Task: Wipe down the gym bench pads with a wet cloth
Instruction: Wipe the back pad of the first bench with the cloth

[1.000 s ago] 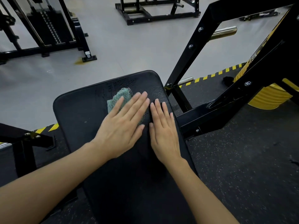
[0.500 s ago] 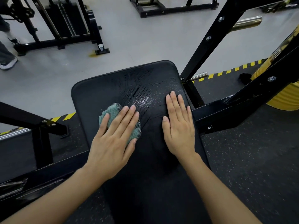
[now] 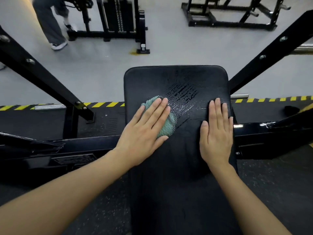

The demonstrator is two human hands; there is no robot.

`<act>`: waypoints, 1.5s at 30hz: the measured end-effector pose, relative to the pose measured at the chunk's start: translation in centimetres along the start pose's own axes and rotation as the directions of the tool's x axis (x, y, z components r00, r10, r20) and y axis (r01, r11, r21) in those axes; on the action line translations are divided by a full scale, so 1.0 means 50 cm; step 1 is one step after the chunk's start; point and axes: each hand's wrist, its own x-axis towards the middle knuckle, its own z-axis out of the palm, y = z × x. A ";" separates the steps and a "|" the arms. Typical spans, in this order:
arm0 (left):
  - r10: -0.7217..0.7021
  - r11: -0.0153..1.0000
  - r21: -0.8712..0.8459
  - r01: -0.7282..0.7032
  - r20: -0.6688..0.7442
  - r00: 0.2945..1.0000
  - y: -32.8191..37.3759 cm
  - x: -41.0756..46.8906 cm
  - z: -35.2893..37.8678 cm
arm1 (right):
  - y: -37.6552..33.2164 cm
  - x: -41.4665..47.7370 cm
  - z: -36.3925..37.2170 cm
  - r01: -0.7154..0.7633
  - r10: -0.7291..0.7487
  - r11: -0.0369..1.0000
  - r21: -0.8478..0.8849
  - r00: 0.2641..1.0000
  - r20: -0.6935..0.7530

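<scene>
Head view: black bench pad (image 3: 152,78), a smooth leather-like surface with rounded corners and beaded wet streaks (image 3: 183,95) at its far middle. Left hand (image 3: 145,131) lies flat, fingers straight and together, pressing a crumpled teal waffle-textured cloth (image 3: 166,129) on the pad's left side. Right hand (image 3: 217,133) lies flat near the right edge, fingers straight and close together.

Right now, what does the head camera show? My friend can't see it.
A person's left hand presses a green cloth on a black bench pad, beside wet streaks. Their right hand rests flat on the pad. Gym machines stand behind.
</scene>
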 end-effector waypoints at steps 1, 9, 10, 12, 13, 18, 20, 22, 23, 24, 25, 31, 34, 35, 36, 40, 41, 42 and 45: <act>-0.010 1.000 0.003 0.010 -0.010 1.000 -0.007 0.006 0.000 | 0.001 0.000 0.000 0.007 -0.007 1.000 -0.005 1.000 0.004; -0.112 0.993 -0.054 0.109 -0.056 0.992 -0.072 0.078 -0.002 | -0.003 -0.002 -0.005 0.043 -0.040 0.998 -0.043 0.998 0.054; -0.115 0.991 -0.069 0.112 -0.054 0.992 -0.082 0.088 -0.002 | -0.006 -0.003 -0.005 0.053 -0.050 0.998 -0.043 0.996 0.068; -0.120 0.987 -0.109 0.115 -0.046 0.992 -0.103 0.108 -0.003 | -0.016 -0.006 -0.007 0.075 -0.071 0.996 -0.041 0.993 0.097; -0.127 0.984 -0.131 0.122 -0.032 0.991 -0.114 0.118 -0.005 | -0.025 -0.006 -0.006 0.092 -0.087 0.995 -0.042 0.990 0.110; -0.255 0.927 -0.262 0.267 0.077 0.964 -0.156 0.169 -0.025 | -0.088 0.032 0.007 0.258 -0.250 0.966 -0.025 0.954 0.163; -0.345 0.877 -0.334 0.346 0.065 0.936 -0.144 0.173 -0.024 | -0.105 0.048 0.014 0.266 -0.260 0.964 -0.023 0.953 0.153; -0.415 0.843 -0.371 0.389 0.010 0.910 -0.119 0.161 -0.018 | -0.109 0.049 0.019 0.257 -0.248 0.965 -0.050 0.960 0.133; -0.440 0.834 -0.376 0.405 -0.008 0.898 -0.107 0.152 -0.013 | -0.108 0.047 0.020 0.259 -0.250 0.964 -0.065 0.960 0.124; -0.456 0.829 -0.372 0.418 -0.018 0.890 -0.097 0.144 -0.008 | -0.106 0.045 0.021 0.263 -0.253 0.962 -0.075 0.960 0.119; -0.469 0.826 -0.368 0.428 -0.024 0.883 -0.089 0.135 -0.004 | -0.106 0.044 0.022 0.265 -0.256 0.961 -0.077 0.959 0.119; -0.541 0.790 -0.356 0.499 -0.022 0.841 -0.016 0.044 0.004 | -0.104 0.047 0.022 0.271 -0.263 0.961 -0.061 0.957 0.122; -0.593 0.723 -0.431 0.540 0.013 0.805 0.023 -0.023 0.007 | -0.103 0.045 0.022 0.267 -0.257 0.962 -0.063 0.958 0.124; -0.607 0.701 -0.462 0.543 0.015 0.795 0.028 -0.030 0.009 | -0.103 0.045 0.022 0.268 -0.259 0.961 -0.061 0.958 0.125; -0.618 0.683 -0.491 0.541 0.007 0.786 0.028 -0.026 0.010 | -0.102 0.045 0.023 0.273 -0.264 0.960 -0.060 0.956 0.125; -0.651 0.620 -0.557 0.553 0.029 0.759 -0.002 0.035 0.004 | -0.099 0.043 0.025 0.293 -0.283 0.953 -0.077 0.951 0.120; -0.655 0.609 -0.563 0.558 0.039 0.755 -0.017 0.053 0.003 | -0.099 0.043 0.025 0.294 -0.284 0.953 -0.079 0.952 0.115; -0.657 0.599 -0.571 0.561 0.050 0.752 -0.034 0.072 0.001 | -0.100 0.044 0.024 0.294 -0.285 0.952 -0.080 0.952 0.111; -0.654 0.578 -0.592 0.562 0.077 0.753 -0.090 0.129 -0.006 | -0.103 0.044 0.023 0.290 -0.282 0.954 -0.073 0.954 0.107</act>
